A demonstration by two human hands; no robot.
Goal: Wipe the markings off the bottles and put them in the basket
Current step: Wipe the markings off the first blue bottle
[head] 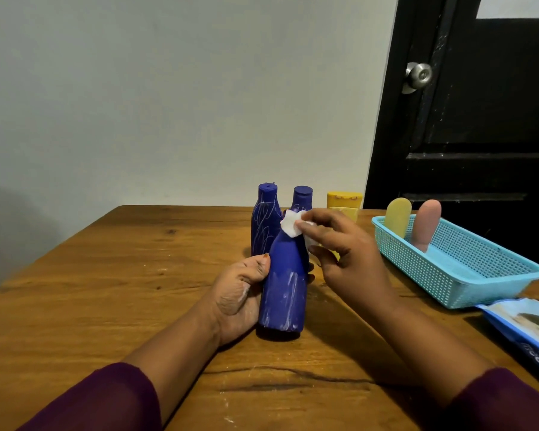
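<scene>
Where the bottle is: We hold a blue bottle (285,293) near the middle of the tabletop (106,290). It tilts away from us with its base at or just above the wood, and we cannot tell whether it touches.
Left hand: Our left hand (240,293) wraps round the lower body, thumb lying up along the side.
Right hand: Our right hand (349,259) pinches a white wipe (291,227) and presses it to the bottle's shoulder, close under the neck.
Markings: White smears streak the lower half, while the upper part looks clean.
How it will handle: We judge it to be light, stiff plastic, smooth and probably slippery wherever the wipe leaves it damp. A grip round the wide body looks surer than one on the narrow neck.
Waiting: A scribbled blue bottle (265,219), a second blue bottle (302,197) and a yellow bottle (344,202) stand just behind.
Basket: The turquoise basket (495,289) sits to our right. A pale yellow bottle (398,217) and a pink bottle (427,225) stand at its far end.
Also in shot: A wipes packet (523,325) lies just beside the basket's near corner.
</scene>
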